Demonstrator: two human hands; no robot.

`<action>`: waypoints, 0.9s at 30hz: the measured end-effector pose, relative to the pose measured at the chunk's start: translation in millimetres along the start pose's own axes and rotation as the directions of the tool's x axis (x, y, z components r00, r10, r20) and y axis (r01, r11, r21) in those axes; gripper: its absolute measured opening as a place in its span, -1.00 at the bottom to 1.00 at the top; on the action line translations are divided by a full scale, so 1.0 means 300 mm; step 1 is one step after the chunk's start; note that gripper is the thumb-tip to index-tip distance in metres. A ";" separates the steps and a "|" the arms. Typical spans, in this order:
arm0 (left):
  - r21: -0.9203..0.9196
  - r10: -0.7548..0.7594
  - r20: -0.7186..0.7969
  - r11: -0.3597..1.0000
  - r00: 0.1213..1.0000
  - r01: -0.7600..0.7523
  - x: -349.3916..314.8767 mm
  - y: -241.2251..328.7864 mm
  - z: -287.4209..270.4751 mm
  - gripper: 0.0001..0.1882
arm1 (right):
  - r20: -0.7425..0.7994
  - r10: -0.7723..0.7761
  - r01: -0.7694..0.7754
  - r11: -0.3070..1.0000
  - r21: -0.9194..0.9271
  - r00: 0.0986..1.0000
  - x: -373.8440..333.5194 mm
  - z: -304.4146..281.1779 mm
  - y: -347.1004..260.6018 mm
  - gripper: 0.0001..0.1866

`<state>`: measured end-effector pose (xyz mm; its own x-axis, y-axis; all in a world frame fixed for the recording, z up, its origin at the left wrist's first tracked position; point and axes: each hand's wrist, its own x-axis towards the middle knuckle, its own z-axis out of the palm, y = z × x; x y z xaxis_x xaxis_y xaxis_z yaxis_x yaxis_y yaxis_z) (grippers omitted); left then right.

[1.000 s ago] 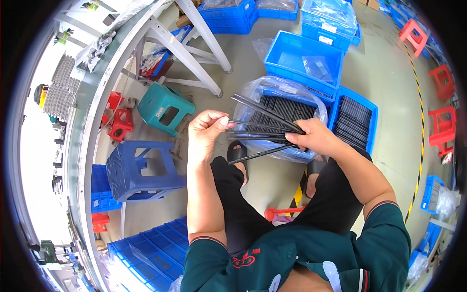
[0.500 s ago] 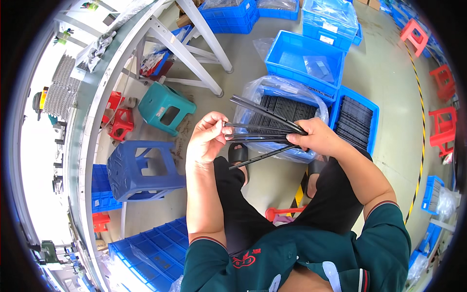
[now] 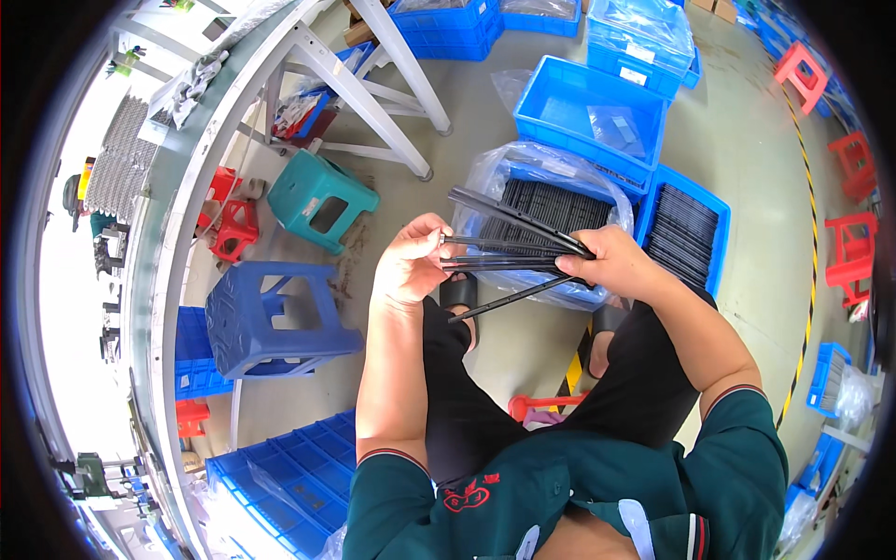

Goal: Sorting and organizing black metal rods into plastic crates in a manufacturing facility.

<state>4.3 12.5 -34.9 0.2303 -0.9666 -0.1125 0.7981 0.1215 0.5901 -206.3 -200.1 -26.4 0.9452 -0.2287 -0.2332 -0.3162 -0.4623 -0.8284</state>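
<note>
Several thin black rods (image 3: 523, 222) fan out to the left from my right hand (image 3: 611, 263), whose fingers and thumb clamp them together at one end. With thumb and fingers pinched, my left hand (image 3: 411, 259) grips the far end of one of the middle rods. The other rods spread above and below it, and the lowest slants down toward my knee. Under the rods stands a blue crate lined with clear plastic (image 3: 607, 201), filled with rows of similar black rods (image 3: 551, 207). To its right, another blue crate (image 3: 723, 219) holds more of them.
Beyond these stands a blue bin (image 3: 541, 93) with a clear bag inside. Left of me are a teal stool (image 3: 308, 191), a dark blue stool (image 3: 247, 322) and a long workbench (image 3: 168, 243). Blue crates (image 3: 308, 476) sit at lower left; red stools (image 3: 849, 247) line the right side.
My left hand has shifted slightly to the right, with its pinch kept. The rods' spread is almost the same, and my right hand has barely moved.
</note>
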 end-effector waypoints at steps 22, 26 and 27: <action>0.814 0.486 -0.256 0.575 0.835 -0.085 -0.023 0.026 0.082 -0.87 | 0.085 0.010 -0.024 0.986 0.163 0.996 0.020 0.016 0.019 -0.66; 0.782 0.564 -0.296 0.606 0.771 -0.144 -0.026 0.045 0.066 -0.86 | 0.147 0.000 -0.036 0.970 0.240 0.989 0.012 0.011 0.024 -0.60; 0.781 0.567 -0.298 0.607 0.768 -0.145 -0.023 0.043 0.065 -0.86 | 0.151 -0.001 -0.035 0.971 0.237 0.989 0.013 0.012 0.023 -0.60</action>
<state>2.0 16.2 -10.8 0.7951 -0.6064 0.0098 0.0161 0.0372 0.9992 -204.5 -201.0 -34.9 0.9469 -0.0964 -0.3067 -0.3211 -0.2375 -0.9168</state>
